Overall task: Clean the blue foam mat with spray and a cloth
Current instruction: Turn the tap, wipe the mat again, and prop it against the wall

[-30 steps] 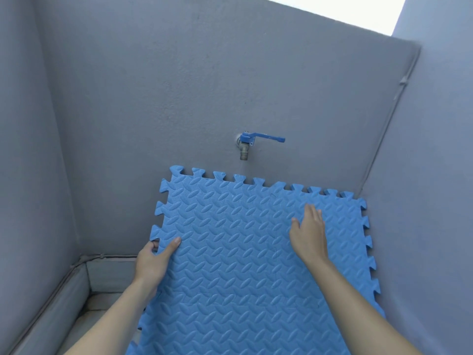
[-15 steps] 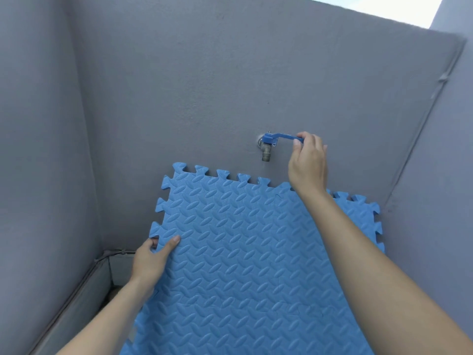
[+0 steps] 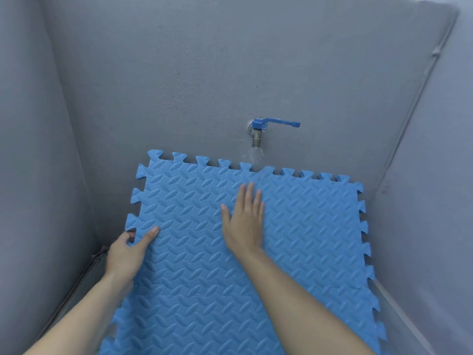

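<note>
We have the blue foam mat (image 3: 256,252) propped at a slant against the grey wall (image 3: 179,85), its toothed top edge just under the blue-handled tap (image 3: 258,129) at 12 o'clock. Our left hand (image 3: 128,254) grips the mat's left edge at about 9 o'clock, thumb on the textured face and fingers hooked behind a notch. Our right hand (image 3: 244,221) lies flat and open on the upper middle of the mat, fingers straight and pointing up toward the tap, holding nothing. A faint wet blur shows below the spout, though we cannot tell for certain whether water runs. The tap sits directly above the right hand at 12 o'clock, so that hand is the nearer one to it. Neither spray bottle nor cloth is in view, so we judge the cleaning proper not yet begun.
</note>
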`<action>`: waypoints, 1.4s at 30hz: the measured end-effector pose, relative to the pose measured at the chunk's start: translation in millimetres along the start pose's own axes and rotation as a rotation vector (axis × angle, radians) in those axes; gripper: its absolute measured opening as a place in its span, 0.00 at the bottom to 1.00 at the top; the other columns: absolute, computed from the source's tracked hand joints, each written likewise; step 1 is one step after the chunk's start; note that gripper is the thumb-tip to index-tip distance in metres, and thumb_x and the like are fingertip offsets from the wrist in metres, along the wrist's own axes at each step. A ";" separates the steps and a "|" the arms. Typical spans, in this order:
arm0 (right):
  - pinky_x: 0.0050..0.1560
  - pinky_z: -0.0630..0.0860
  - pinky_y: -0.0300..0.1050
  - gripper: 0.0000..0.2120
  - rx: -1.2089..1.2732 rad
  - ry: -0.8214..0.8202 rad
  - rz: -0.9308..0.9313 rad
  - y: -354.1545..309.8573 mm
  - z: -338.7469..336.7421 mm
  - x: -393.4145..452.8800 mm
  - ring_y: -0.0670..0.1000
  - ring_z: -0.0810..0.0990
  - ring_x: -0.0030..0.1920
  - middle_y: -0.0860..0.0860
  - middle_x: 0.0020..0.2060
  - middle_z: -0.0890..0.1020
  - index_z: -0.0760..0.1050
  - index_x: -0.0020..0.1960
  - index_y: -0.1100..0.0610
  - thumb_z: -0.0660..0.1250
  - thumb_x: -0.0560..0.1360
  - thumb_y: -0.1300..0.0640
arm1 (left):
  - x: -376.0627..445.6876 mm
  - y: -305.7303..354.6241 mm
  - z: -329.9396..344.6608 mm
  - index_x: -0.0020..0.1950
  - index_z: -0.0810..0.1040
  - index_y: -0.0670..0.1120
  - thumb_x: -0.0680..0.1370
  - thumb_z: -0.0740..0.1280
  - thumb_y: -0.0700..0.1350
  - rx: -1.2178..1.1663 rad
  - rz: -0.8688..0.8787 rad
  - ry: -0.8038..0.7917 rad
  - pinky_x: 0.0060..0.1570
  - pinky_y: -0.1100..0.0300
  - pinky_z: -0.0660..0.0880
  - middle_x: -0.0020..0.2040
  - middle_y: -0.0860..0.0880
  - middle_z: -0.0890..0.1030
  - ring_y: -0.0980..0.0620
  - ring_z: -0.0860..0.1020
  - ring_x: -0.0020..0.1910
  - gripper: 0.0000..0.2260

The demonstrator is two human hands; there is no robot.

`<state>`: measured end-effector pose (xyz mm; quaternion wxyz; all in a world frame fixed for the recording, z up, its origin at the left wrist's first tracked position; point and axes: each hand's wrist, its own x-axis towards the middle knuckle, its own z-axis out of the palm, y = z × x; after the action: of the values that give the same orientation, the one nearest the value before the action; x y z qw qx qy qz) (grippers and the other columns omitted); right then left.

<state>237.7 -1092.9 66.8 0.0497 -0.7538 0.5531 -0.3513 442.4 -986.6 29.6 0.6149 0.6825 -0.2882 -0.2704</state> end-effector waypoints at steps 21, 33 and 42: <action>0.73 0.51 0.62 0.30 -0.366 -0.108 -0.545 135.9 11.4 -64.8 0.56 0.49 0.79 0.51 0.79 0.53 0.54 0.79 0.48 0.48 0.81 0.37 | 13.7 -29.1 -13.3 0.44 0.80 0.43 0.56 0.80 0.61 -0.131 -0.088 0.004 0.57 0.41 0.76 0.48 0.47 0.85 0.43 0.82 0.52 0.27; 0.77 0.49 0.55 0.31 -0.127 0.024 -0.724 -59.2 76.4 -51.0 0.57 0.55 0.78 0.58 0.77 0.59 0.59 0.77 0.60 0.58 0.77 0.49 | 10.8 2.4 32.6 0.36 0.74 0.47 0.74 0.71 0.44 -0.265 -0.004 0.007 0.38 0.61 0.70 0.36 0.50 0.77 0.52 0.75 0.40 0.09; 0.75 0.51 0.64 0.27 -0.470 -0.012 -0.891 122.1 37.9 -110.2 0.54 0.58 0.77 0.52 0.77 0.62 0.63 0.76 0.45 0.60 0.78 0.41 | 11.2 23.4 2.3 0.47 0.76 0.49 0.71 0.74 0.55 -0.277 -0.010 0.037 0.54 0.66 0.73 0.51 0.62 0.79 0.63 0.76 0.52 0.13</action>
<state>146.7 -1055.8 -70.4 -0.2731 -0.9095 0.2414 -0.1997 447.0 -998.1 52.4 0.7071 0.5974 -0.2330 -0.2980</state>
